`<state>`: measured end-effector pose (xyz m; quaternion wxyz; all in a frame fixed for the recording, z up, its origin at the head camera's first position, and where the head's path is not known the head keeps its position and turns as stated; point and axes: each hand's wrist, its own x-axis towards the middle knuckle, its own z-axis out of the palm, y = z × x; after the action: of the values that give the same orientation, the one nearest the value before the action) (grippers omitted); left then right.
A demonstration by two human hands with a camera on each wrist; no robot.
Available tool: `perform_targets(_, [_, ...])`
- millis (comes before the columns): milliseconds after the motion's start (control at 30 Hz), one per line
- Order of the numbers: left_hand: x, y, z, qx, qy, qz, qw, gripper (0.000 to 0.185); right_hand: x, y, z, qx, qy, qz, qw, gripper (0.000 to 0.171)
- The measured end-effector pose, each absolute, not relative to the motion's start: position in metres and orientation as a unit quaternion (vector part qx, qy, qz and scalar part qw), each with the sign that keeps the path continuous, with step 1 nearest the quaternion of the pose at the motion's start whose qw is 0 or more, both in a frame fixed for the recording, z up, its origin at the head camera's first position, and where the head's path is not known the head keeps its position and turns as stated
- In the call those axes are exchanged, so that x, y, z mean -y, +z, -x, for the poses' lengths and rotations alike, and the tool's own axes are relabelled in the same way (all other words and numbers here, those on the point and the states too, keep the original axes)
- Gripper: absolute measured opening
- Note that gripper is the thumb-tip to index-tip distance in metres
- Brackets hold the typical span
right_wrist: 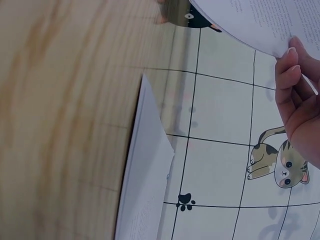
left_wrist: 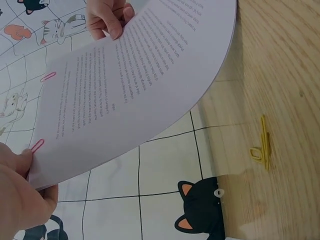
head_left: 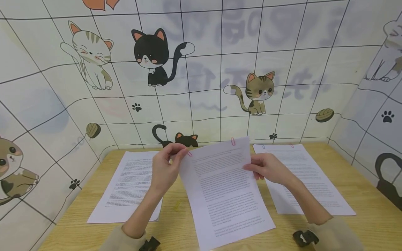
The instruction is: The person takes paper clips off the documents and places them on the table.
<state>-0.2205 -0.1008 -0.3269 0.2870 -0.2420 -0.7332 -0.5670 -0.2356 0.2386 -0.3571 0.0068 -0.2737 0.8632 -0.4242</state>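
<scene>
A printed sheaf of paper (head_left: 226, 188) hangs tilted above the table between both hands. Two pink paper clips sit on its top edge: one paper clip (head_left: 233, 141) near the right corner, the other paper clip (left_wrist: 37, 145) by the left thumb. My left hand (head_left: 166, 167) pinches the upper left corner beside that clip. Lower down on the right edge, my right hand (head_left: 270, 169) pinches the paper between thumb and fingers, also visible in the right wrist view. Under the sheaf, yellow paper clips (left_wrist: 265, 145) lie on the wood; how many is unclear.
On the wooden table (head_left: 75, 233), a printed stack (head_left: 128, 188) lies at left. Another stack (head_left: 314, 195) lies at right, with a blue clip (head_left: 263, 146) and a pink clip (head_left: 291, 146) on its top edge. A cat-patterned sheet (head_left: 204, 104) covers the surrounding walls.
</scene>
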Motion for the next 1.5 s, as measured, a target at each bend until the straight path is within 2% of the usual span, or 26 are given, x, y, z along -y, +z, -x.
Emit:
perform_targets(400, [0.113,-0.319,0.223,0.698,-0.638,0.191,0.263,0.007,-0.244,-0.356,0.235,-0.879,-0.405,0.252,-0.002,0.012])
perform_targets(1000, [0.128,-0.322,0.23,0.789,-0.575,0.166,0.141,0.009,-0.254,-0.35,0.235,-0.889,-0.402,0.219,-0.011,0.009])
perform_targets(1233, [0.139,-0.335,0.23,0.828,-0.525,0.18,0.087,0.008,-0.255,-0.349,0.235,-0.888,-0.409,0.211,-0.002,0.009])
perform_targets(1500, [0.152,-0.357,0.231,0.857,-0.479,0.185,0.05,0.005,-0.255,-0.347,0.233,-0.882,-0.422,0.209,0.004,0.011])
